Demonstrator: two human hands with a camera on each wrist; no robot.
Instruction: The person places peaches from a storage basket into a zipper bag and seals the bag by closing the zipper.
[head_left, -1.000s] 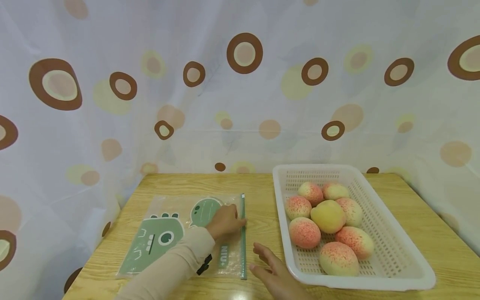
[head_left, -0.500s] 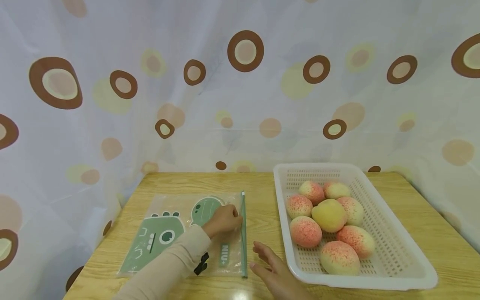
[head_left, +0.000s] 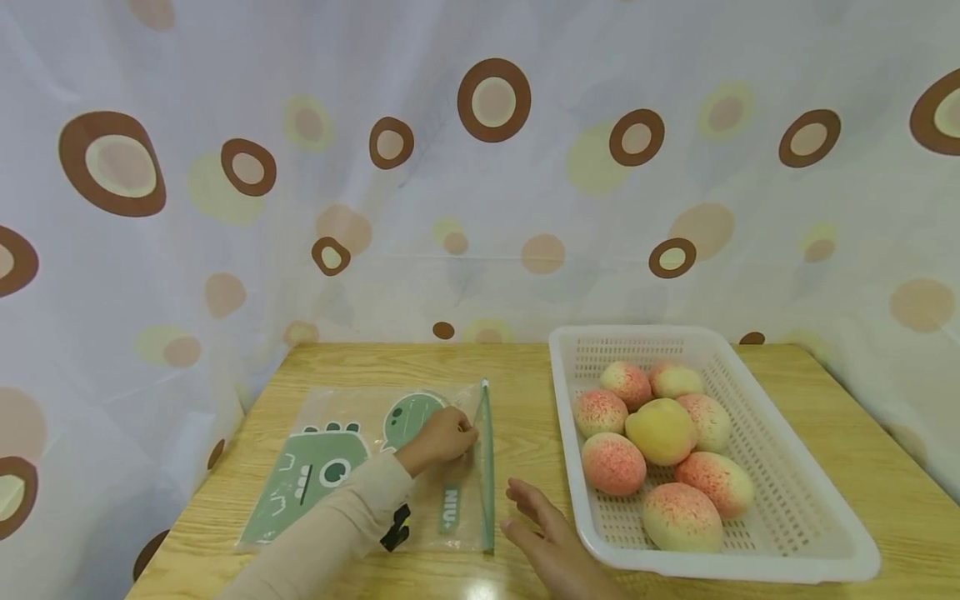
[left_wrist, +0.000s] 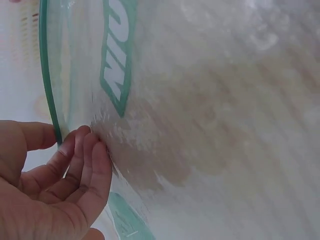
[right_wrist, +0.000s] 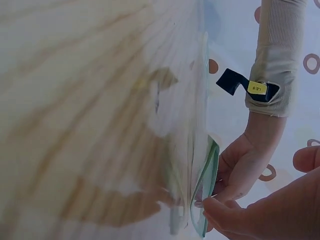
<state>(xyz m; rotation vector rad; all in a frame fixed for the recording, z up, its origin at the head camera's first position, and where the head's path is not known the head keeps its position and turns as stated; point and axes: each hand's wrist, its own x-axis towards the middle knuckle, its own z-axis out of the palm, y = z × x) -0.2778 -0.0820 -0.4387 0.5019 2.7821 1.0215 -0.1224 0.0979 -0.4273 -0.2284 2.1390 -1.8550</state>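
The left edge of the wooden surface slants toward the person, with the near left corner of the clear, green-printed zip bag close to it. Wood shows beyond the bag as far as the patterned cloth. A narrow band of wood separates the bag's green zip strip from the white plastic basket, and the right hand takes up the near part of that gap. Past the basket, more wood runs to the right edge.

The left hand, its arm reaching across the bag, has its fingers curled and nearly together, pinching the film beside the strip. The right hand's fingers are spread well away from the thumb and hold nothing; the right wrist view overlaps them with the strip, so I cannot tell whether they touch it.

The bag lies flat except where the pinch lifts it, and looks longer from left to right, with its zipped end facing the basket. The strip runs from near to far. The basket's long axis also runs away from the person; inside are eight peaches.
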